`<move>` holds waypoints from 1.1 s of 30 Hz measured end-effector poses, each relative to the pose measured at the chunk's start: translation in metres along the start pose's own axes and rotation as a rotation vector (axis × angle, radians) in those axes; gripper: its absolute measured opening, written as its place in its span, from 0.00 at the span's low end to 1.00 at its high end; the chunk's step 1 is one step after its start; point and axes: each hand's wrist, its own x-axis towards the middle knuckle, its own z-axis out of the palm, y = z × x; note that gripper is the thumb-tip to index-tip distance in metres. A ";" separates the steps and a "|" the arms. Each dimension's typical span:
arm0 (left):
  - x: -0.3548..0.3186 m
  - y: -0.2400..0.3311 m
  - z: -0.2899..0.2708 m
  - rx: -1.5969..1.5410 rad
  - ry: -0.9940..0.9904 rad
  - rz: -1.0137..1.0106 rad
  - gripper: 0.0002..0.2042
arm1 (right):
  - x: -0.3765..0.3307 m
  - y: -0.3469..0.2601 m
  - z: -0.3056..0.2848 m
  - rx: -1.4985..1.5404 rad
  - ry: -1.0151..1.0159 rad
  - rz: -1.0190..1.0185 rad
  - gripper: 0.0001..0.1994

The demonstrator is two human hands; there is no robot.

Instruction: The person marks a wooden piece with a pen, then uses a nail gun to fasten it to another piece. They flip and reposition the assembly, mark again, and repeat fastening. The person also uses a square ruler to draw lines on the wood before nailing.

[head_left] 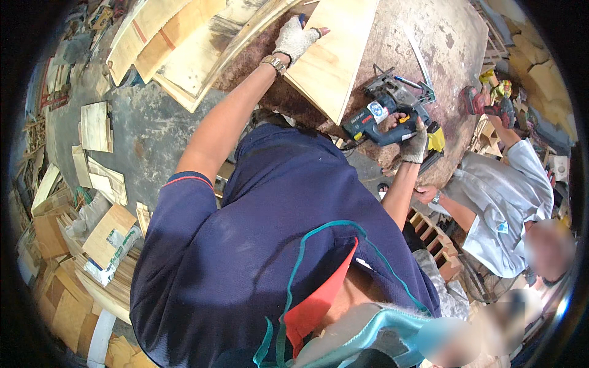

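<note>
My left hand (294, 38), in a knitted fingerless glove with a wristwatch, lies on the left edge of a pale plywood panel (334, 58) and holds it down on the brown worktable (451, 37). A small blue thing shows at its fingertips; I cannot tell what it is. My right hand (417, 144), also gloved, grips the handle of a blue jigsaw (380, 113). The jigsaw rests on the table just right of the panel's near corner. My dark blue shirt fills the middle of the view.
Curved plywood sheets (184, 43) lean at the table's far left. A metal ruler (420, 55) and a red power tool (485, 101) lie to the right. A co-worker in a grey shirt (503, 196) stands at the right beside a wooden pallet (435, 236). Wood offcuts (101, 126) litter the floor at left.
</note>
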 end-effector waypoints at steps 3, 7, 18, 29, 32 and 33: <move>0.001 -0.004 0.000 0.023 -0.008 0.019 0.43 | -0.002 0.012 0.029 0.014 0.154 -0.123 0.13; 0.004 -0.004 -0.005 -0.069 -0.244 -0.017 0.34 | -0.034 0.024 0.076 -0.447 0.444 -0.366 0.07; 0.014 -0.010 0.004 -0.151 -0.345 -0.052 0.33 | -0.178 -0.061 0.192 -0.495 0.466 -0.055 0.43; -0.001 0.008 -0.007 -0.545 -0.386 -0.175 0.19 | -0.185 -0.061 0.209 -0.656 0.417 0.209 0.38; -0.001 0.006 -0.003 -0.668 -0.360 -0.054 0.16 | -0.188 -0.062 0.217 -0.645 0.371 0.221 0.36; -0.001 0.005 -0.002 -0.690 -0.364 -0.061 0.16 | -0.188 -0.065 0.222 -0.618 0.354 0.229 0.36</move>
